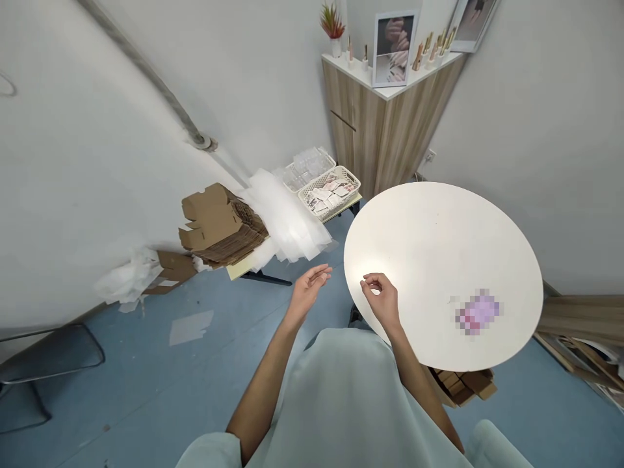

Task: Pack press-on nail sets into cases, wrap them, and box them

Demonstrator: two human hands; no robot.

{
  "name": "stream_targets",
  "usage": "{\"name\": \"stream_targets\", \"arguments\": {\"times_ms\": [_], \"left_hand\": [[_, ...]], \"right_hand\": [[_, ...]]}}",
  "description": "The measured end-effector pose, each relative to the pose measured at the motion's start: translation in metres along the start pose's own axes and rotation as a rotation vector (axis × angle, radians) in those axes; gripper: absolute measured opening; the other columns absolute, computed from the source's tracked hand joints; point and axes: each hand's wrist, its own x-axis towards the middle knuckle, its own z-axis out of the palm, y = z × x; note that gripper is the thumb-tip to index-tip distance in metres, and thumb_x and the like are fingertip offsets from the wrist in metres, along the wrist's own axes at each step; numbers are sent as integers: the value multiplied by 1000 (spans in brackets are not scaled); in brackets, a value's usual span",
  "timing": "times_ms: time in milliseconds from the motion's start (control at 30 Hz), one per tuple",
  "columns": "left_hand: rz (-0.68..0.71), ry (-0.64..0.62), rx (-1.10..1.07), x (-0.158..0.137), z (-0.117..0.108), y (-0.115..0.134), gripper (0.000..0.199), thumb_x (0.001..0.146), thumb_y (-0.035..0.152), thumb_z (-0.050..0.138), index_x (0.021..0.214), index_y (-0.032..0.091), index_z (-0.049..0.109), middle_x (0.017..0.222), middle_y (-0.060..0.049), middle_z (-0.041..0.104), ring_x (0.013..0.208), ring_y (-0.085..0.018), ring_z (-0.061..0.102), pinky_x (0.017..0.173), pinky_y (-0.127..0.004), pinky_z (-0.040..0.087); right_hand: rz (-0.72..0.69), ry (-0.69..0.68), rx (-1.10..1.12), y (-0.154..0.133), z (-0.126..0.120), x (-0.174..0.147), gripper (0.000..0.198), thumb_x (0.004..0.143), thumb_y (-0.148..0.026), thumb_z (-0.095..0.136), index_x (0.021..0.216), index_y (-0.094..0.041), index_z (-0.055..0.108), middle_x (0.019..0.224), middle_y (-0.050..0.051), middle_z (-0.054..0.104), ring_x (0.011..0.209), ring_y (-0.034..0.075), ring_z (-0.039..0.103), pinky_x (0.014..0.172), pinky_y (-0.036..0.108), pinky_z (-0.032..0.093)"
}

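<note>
Just beyond your left hand (306, 294), white sheets (292, 224) lie in a limp, overlapping pile, draping past the edge of the low yellow surface (240, 266). Blue floor (331, 309) opens between them and the round white surface (439, 247). Your left fingers extend, slightly parted from the thumb; your right hand (383, 300) curls ring-like above that round rim, whether its tips meet you cannot tell.

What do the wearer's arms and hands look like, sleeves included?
The left hand and right hand are ungloved, with five-fingered human shapes and no visible rings, watch, cables or markings. The forearms are slim and uncovered; loose, plain pale blue-green sleeves end around the elbows, matching the shirt.
</note>
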Motion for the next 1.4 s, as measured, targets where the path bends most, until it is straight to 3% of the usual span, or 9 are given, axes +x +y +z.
{"name": "stream_targets", "arguments": {"times_ms": [300,567,733,900,1067,1233,1400], "left_hand": [[-6,-47,94,108,-50,-12,54,89,59,72,128,23,72,136,-14,74,127,-31,69,111,-46,54],[63,-107,313,266,-108,-11,41,80,47,76,113,22,75,126,-13,77,106,-29,75,99,-44,60],[180,-159,610,361,-132,4,38,86,31,69,122,20,73,130,-13,75,107,-31,74,102,-44,57],[400,-292,998,433,-140,10,44,88,14,59,131,15,70,139,-20,67,125,-36,65,108,-45,50],[524,-538,1278,469,-142,8,35,85,0,54,107,15,77,120,-21,72,122,-35,62,104,-43,50],[609,-637,1318,480,-149,7,37,84,-1,52,103,16,79,113,-18,72,113,-31,64,96,-39,51],[655,-703,1451,489,-148,12,23,84,7,60,87,16,82,106,-19,71,109,-32,64,87,-38,50]], "right_hand": [[43,-19,-45,-11,46,66,18,91,-41,69,83,-26,65,107,8,76,90,23,73,86,41,65],[126,236,-72,-24,99,97,22,92,-47,70,87,-26,69,106,9,77,91,24,73,86,42,64],[138,388,-112,-41,139,114,24,93,-49,69,92,-25,71,103,9,78,90,24,74,85,41,63],[144,474,-119,-56,179,134,23,94,-49,70,92,-26,72,101,7,77,94,24,73,88,41,62],[148,573,-99,-63,208,142,24,94,-49,70,93,-25,73,100,8,77,94,25,72,88,41,62],[179,647,-100,-67,219,140,27,93,-50,71,95,-23,74,101,8,77,95,24,72,90,41,61],[185,665,-122,-71,219,142,30,93,-52,71,95,-22,74,101,8,77,95,23,71,90,40,61]]}}
